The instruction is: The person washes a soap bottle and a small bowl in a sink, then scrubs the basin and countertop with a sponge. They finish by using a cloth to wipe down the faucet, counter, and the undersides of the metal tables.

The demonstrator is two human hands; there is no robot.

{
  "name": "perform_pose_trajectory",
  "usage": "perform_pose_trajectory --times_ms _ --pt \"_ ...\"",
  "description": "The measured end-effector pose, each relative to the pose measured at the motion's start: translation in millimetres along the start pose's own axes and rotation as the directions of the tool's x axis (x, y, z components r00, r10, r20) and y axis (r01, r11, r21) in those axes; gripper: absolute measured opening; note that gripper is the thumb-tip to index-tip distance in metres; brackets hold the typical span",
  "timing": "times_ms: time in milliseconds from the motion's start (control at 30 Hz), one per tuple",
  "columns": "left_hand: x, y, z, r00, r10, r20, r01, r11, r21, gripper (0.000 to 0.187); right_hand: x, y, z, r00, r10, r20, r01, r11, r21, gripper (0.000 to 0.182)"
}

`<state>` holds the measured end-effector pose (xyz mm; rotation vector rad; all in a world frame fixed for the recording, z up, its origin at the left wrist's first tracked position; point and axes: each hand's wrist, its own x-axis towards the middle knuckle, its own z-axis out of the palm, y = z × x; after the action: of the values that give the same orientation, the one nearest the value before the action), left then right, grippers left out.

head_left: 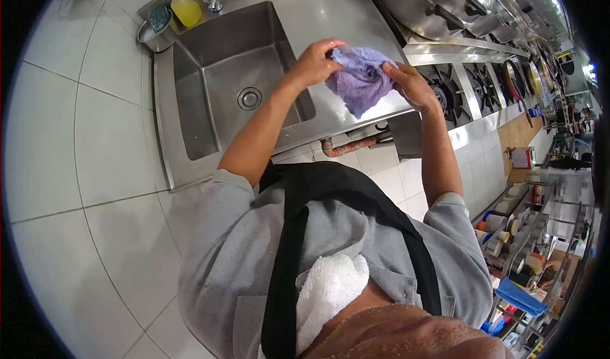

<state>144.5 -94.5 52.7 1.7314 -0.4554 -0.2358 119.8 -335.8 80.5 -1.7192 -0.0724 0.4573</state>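
Observation:
A crumpled purple cloth (362, 82) hangs between my two hands, above the steel counter just right of the sink. My left hand (316, 63) pinches its upper left corner, fingers curled around the edge. On the other side, my right hand (413, 87) grips the cloth's right edge between thumb and fingers. The lower end of the cloth dangles in a loose point. The steel sink (222, 114) lies to the left, its drain showing and the tap (213, 3) at its far end.
A bottle of yellow liquid (185, 8) and a metal pot holding a scrubber (157, 21) stand by the sink's far left corner. Large steel pots (429, 6) and gas burners (445, 92) are at the right. Loaded shelves (515, 232) stand farther right.

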Motion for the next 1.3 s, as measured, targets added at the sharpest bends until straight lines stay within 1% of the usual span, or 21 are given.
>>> perform_pose_trajectory --times_ms 67,100,133,200,233,300,333,367,433,533,633,700,767,900,967,1000,1100,1167,1200,1267,1300 --pt "9 -11 -5 0.974 0.219 -0.055 -0.189 0.925 0.328 0.031 -8 3 -10 0.998 -0.034 -0.059 0.033 0.999 -0.024 0.042" --pt "9 -12 -5 0.943 0.329 -0.051 -0.265 0.834 0.484 0.03 -11 7 -15 0.998 -0.049 -0.026 0.052 0.991 0.124 0.043" --pt "6 -14 -5 0.967 0.245 -0.062 -0.157 0.772 0.616 0.028 -10 10 -20 0.997 -0.071 0.002 0.068 0.96 0.271 0.044" --pt "5 8 5 0.989 -0.146 0.018 0.109 0.812 0.574 0.029 -9 15 -30 0.991 -0.131 0.039 0.089 0.835 0.544 0.046" --pt "1 21 12 0.94 -0.337 0.061 0.247 0.79 0.561 0.03 -10 16 -32 0.988 -0.139 0.064 0.075 0.805 0.588 0.046" --pt "3 6 36 0.97 -0.176 0.167 0.129 0.957 0.258 0.035 -11 17 -31 0.98 -0.161 0.117 0.041 0.739 0.672 0.045" --pt "0 12 50 0.976 -0.084 0.201 0.067 0.994 0.089 0.038 -11 14 -26 0.977 -0.196 0.089 0.088 0.739 0.668 0.043" --pt "-4 19 66 0.997 0.042 0.057 -0.056 0.964 0.262 0.043 -11 12 -19 0.979 -0.198 0.058 0.118 0.769 0.628 0.042" --pt "3 19 83 0.987 0.15 0.053 -0.156 0.979 0.128 0.038 -14 11 -11 0.98 -0.197 -0.008 0.171 0.829 0.533 0.04" --pt "13 24 76 0.996 -0.073 -0.047 0.08 0.981 0.175 0.03 -16 15 -20 0.987 -0.096 -0.13 0.139 0.916 0.378 0.045" --pt "20 8 68 0.959 0.014 -0.284 -0.092 0.96 -0.263 0.024 -6 34 -33 0.947 -0.13 -0.292 0.212 0.939 0.27 0.045" --pt "21 -1 59 0.937 0.005 -0.349 -0.113 0.95 -0.292 0.02 0 37 -32 0.901 -0.229 -0.369 0.32 0.925 0.205 0.043" --pt "20 -8 50 0.914 0.002 -0.405 -0.145 0.935 -0.322 0.018 -10 28 -32 0.892 -0.187 -0.411 0.282 0.942 0.184 0.041" --pt "11 18 14 0.872 0.196 -0.448 -0.253 0.965 -0.072 0.02 -34 -4 -14 0.947 -0.15 -0.286 0.253 0.895 0.368 0.04" --pt "23 35 -3 0.836 0.398 -0.378 -0.344 0.916 0.206 0.025 -28 -2 -14 0.964 -0.193 -0.182 0.248 0.9 0.36 0.048" --pt "33 37 -10 0.814 0.488 -0.314 -0.386 0.86 0.335 0.028 -25 -3 -14 0.96 -0.147 -0.238 0.212 0.938 0.274 0.051" --pt "73 -1 -10 0.884 0.258 -0.389 -0.157 0.949 0.272 0.038 -15 15 -22 0.892 -0.095 -0.441 0.108 0.994 0.004 0.061" --pt "82 -52 -8 0.884 0.306 -0.352 -0.084 0.847 0.525 0.048 -14 74 -52 0.833 -0.175 -0.525 0.127 0.984 -0.126 0.063" --pt "83 -85 -5 0.908 0.286 -0.305 -0.052 0.802 0.596 0.051 -26 96 -65 0.829 -0.066 -0.556 0.034 0.997 -0.066 0.061" --pt "73 -123 22 0.987 -0.104 -0.121 0.157 0.757 0.634 0.068 -51 144 -89 0.843 0.181 -0.507 -0.115 0.981 0.159 0.043" --pt "72 -132 40 0.963 -0.265 -0.051 0.238 0.74 0.63 0.077 -66 164 -82 0.772 0.23 -0.592 -0.102 0.965 0.242 0.038"
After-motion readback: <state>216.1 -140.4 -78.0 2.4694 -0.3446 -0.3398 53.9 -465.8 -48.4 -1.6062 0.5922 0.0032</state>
